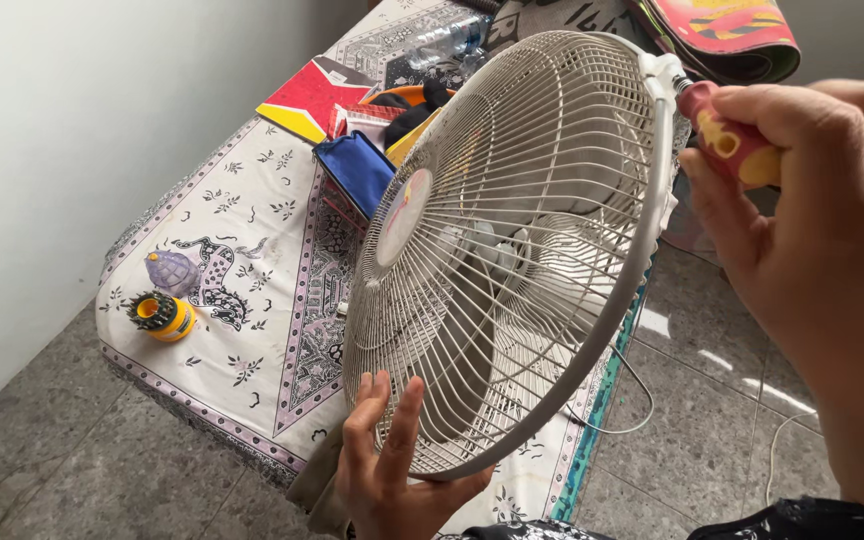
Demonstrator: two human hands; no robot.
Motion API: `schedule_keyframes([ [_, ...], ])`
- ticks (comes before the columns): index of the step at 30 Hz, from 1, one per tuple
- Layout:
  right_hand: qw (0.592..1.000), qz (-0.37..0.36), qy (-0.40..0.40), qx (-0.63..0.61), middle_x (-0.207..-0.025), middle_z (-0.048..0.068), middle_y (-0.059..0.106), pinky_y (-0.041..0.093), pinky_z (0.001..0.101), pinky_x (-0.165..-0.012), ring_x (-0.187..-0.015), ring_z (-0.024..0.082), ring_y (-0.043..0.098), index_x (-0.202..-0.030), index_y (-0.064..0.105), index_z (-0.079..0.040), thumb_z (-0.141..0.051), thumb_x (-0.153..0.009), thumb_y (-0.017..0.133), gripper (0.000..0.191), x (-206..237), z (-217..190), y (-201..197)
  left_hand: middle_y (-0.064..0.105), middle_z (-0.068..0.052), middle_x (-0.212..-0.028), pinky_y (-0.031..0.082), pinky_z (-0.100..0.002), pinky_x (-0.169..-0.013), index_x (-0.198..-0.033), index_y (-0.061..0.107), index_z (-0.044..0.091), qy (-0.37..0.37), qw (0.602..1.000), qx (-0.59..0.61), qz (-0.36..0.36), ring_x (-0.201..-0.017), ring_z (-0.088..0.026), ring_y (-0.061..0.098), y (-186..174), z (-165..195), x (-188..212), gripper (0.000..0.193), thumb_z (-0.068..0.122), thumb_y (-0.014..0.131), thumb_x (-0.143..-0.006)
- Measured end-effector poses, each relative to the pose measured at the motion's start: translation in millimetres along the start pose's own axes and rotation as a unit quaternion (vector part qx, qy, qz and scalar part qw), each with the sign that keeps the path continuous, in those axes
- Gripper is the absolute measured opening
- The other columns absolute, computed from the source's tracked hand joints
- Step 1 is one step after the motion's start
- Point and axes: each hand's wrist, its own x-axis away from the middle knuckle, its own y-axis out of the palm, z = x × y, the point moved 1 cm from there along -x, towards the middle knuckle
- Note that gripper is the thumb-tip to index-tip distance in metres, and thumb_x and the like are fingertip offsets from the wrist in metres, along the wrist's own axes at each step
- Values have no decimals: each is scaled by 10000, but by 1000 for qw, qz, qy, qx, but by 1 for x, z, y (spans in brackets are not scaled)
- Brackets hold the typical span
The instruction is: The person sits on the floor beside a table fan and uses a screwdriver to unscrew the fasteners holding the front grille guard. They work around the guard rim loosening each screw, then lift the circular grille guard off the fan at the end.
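Two hands: left hand [387, 470] bracing fan guard [512, 250]; right hand [817, 215] clenched round leftward-pointing screwdriver [727, 145].

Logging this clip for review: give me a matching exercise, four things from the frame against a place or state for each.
Things:
1. fan guard
2. screwdriver
3. yellow bit holder
4. blue pouch

Places or states:
A. stands on the patterned cloth, near its left edge
B. held in the right hand, tip at the guard's rim
C. steadied from below by the left hand
D. lies behind the guard, beside a red and yellow book

Pairs: 1-C, 2-B, 3-A, 4-D
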Motion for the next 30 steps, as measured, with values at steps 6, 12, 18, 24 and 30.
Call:
schedule_keyframes([
  [6,999,51,-19,0,-944,70,529,432,286,-730,-862,224,514,-1031,469,-16,-167,-868,738,349,12,13,14,463,-123,-997,503,-438,-783,-1144,503,141,12,1000,-1,27,-1034,-342,523,-1,5,-5,844,583,726,-460],
  [12,993,117,-7,-4,-934,99,494,430,274,-701,-805,209,500,-954,436,-11,-264,-847,719,394,27,25,32,467,-120,-983,510,-430,-768,-1134,510,133,11,999,-3,35,-1010,-331,539,-4,10,-10,799,530,745,-482],
  [18,982,173,74,-26,-862,103,477,431,283,-668,-764,210,518,-942,420,5,-388,-858,766,530,38,35,44,473,-115,-977,507,-434,-782,-1142,499,133,2,999,0,39,-1013,-332,541,-3,12,-9,802,524,749,-488],
  [24,990,81,100,-53,-904,112,485,432,270,-695,-810,212,525,-1002,426,-7,-273,-885,642,362,39,24,27,458,-110,-953,504,-458,-750,-1143,494,153,2,999,-14,30,-1015,-350,525,2,5,-5,836,606,706,-472],
  [30,993,10,109,-43,-940,105,542,463,280,-706,-838,217,558,-1044,478,-30,-139,-911,658,249,30,5,18,390,-99,-962,349,-593,-911,-1149,462,149,31,998,-11,56,-1049,-349,466,20,4,10,781,549,702,-522],
])
